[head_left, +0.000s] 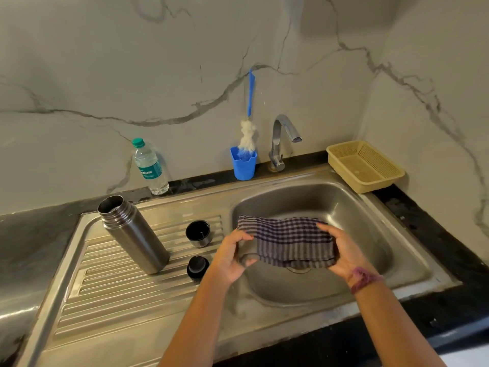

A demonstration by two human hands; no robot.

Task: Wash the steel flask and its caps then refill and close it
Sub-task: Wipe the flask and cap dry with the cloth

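cloth (287, 241): woven checked fabric, matt, soft folds, gripped between left hand (232, 254) and right hand (344, 254)
sink (412, 234): brushed steel under both hands, dull sheen
drainboard (111, 282): ribbed steel, left of the left hand
flask (133, 234): brushed steel, satin finish
caps (198, 233): steel outside, black glossy plastic
tap (281, 140): polished chrome
basket (366, 165): perforated matt plastic, beyond the right hand
wall (105, 75): smooth veined marble

Showing only one readable marking: white slanted script ending in "nture" on the teal label (150, 169) of the clear water bottle (149, 168), its first letters turning out of sight around the curve. Carrying smaller print beneath that script, too blurred to make out.
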